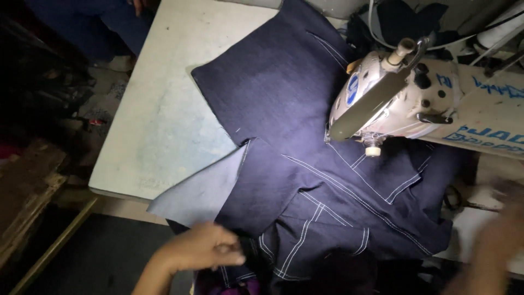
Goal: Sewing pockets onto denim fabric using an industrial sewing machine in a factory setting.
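Nearest the camera, the left hand lies curled on the near edge of the dark denim piece, fingers bent down onto the cloth where it hangs off the table; it seems to pinch the fabric, though the grip itself is hidden under the knuckles. The right hand is a blurred shape at the lower right, just beside the denim's right edge, and whether it is clenched or loose cannot be told.

The denim spreads across the middle of the work surface, white double stitching running over its near half in crossing lines, with a stitched pocket outline to the right. At its left a corner is folded back, showing the paler grey underside.

Beyond that, the cloth passes under the head of an off-white sewing machine, whose end plate carries a small round blue label; blue lettering runs along the machine's arm at the far right. The needle area sits over the stitched part.

The pale table is scuffed and stained, bare at the left. Further left the floor drops into darkness, with wooden planks at the edge.
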